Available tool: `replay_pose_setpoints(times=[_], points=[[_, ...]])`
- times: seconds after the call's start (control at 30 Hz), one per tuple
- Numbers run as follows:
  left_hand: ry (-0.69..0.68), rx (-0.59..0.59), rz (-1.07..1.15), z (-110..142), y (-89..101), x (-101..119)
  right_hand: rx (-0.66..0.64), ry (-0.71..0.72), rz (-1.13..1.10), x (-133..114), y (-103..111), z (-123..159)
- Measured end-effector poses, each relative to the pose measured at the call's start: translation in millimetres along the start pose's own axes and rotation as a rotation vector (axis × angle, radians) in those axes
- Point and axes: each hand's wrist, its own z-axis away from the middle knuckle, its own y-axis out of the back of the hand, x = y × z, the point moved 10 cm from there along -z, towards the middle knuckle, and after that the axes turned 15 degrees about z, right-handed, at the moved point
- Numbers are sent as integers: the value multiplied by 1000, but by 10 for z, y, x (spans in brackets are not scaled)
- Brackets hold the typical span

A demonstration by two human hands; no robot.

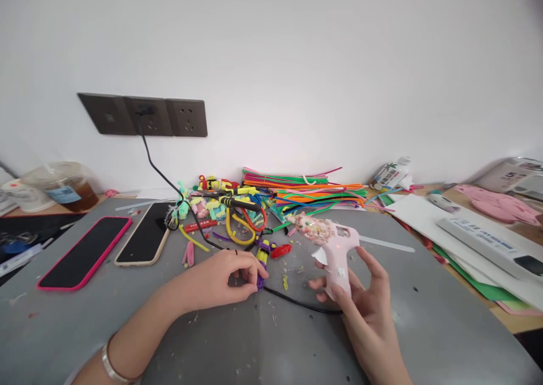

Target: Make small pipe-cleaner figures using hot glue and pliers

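Note:
My left hand (220, 280) rests on the grey mat, fingers pinched on a small purple and yellow pipe-cleaner figure (262, 263). A silver bangle sits on that wrist. My right hand (360, 294) is at the handle of a pink glue gun (331, 246) that stands on the mat with its nozzle pointing left. The thumb and lower fingers touch the handle while the index finger is stretched out beside it. The gun's black cord (297, 303) runs under my hands and up to a wall socket (146, 115).
Two phones (85, 252) (146, 235) lie at the left. A heap of coloured pipe cleaners (314, 193) and small craft figures (212, 201) fills the back. White boxes and paper (483, 238) lie at the right, an iced drink cup (63, 186) at the far left.

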Motion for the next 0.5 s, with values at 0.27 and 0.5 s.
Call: replay_pose_setpoints(times=[0.27, 0.5], points=[[29, -22, 34, 5, 8, -29, -223, -205, -113, 218, -161, -22], [103, -69, 65, 36, 49, -38, -464, -297, -122, 127, -423, 156]])
